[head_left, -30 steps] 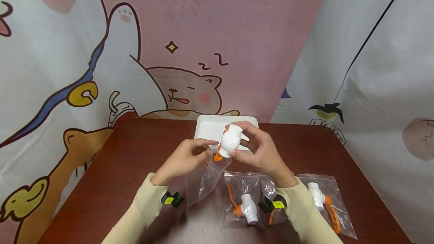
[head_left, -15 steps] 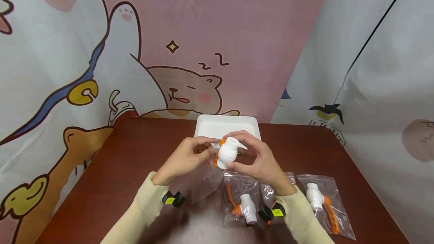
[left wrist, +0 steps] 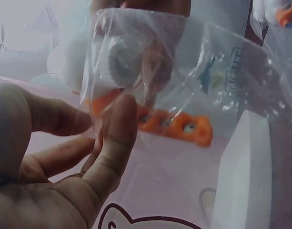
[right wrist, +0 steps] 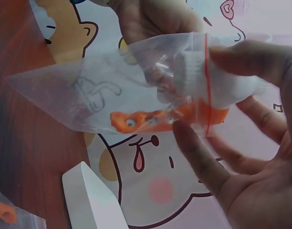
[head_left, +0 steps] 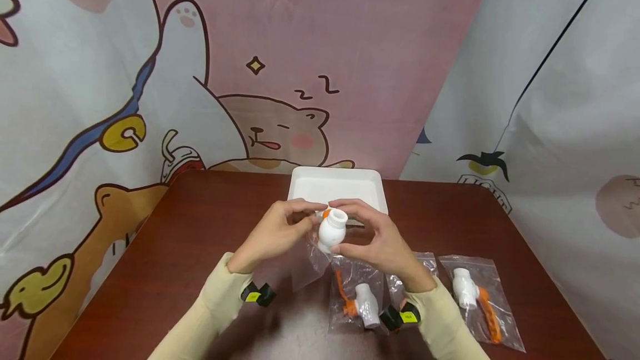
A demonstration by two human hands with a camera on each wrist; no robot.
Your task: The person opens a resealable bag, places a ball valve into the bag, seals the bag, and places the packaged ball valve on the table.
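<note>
My right hand [head_left: 377, 238] holds a white plastic ball valve [head_left: 333, 229] between thumb and fingers, its round open end tilted up. The valve's orange lever handle [right wrist: 146, 122] lies inside a clear zip bag [head_left: 306, 274]. In the right wrist view, the bag's red-lined mouth [right wrist: 207, 86] crosses the valve, whose lower end is inside while the upper part sticks out. My left hand [head_left: 277, 229] pinches the bag near its mouth, beside the valve. The left wrist view shows left fingertips [left wrist: 123, 107] at the film, with the lever behind it.
A white tray [head_left: 370, 182] stands behind the hands on the brown table [head_left: 200, 221]. Bagged valves with orange levers lie at the front: one bagged valve [head_left: 367, 305] near the middle, another bagged valve [head_left: 465, 289] to the right. A further bag [head_left: 425, 263] is partly under my right wrist.
My right hand has lowered the valve and tipped its open end toward me; the lever and lower end sit deeper in the bag. The left hand keeps its pinch, nearly still.
</note>
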